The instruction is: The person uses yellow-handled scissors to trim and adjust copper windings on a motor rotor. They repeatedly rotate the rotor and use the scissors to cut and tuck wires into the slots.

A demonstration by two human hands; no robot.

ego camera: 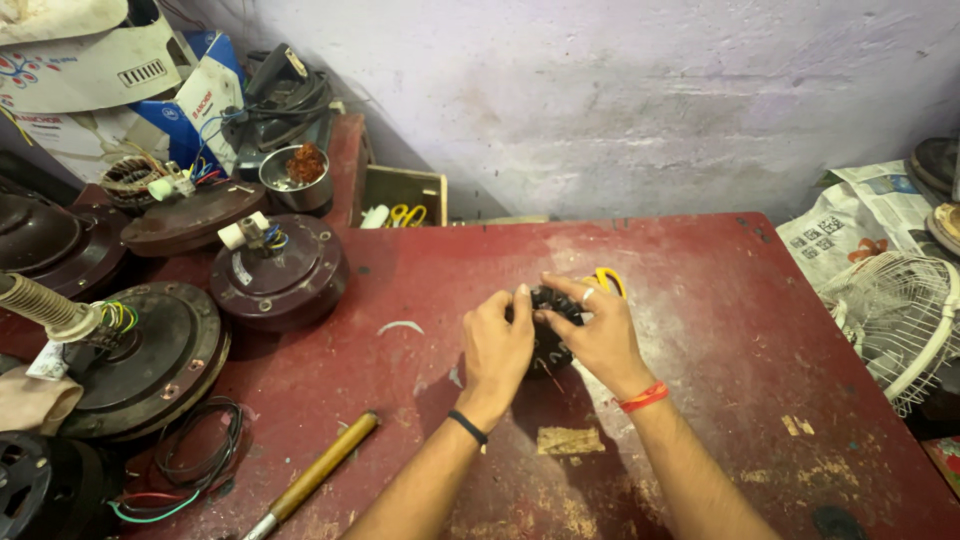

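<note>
both hands on a dark round motor part [551, 322] near the middle of the red desk [720, 300]. left hand [497, 347] grips its left side, fingers curled onto it. right hand [600, 335] covers its right side, fingers closed over the top, ring on one finger. yellow-handled tool [606, 281] just behind the right hand. wooden-handled tool [312, 474] lies near the front edge. dark fan motor housings [278, 270] stand along the left edge.
</note>
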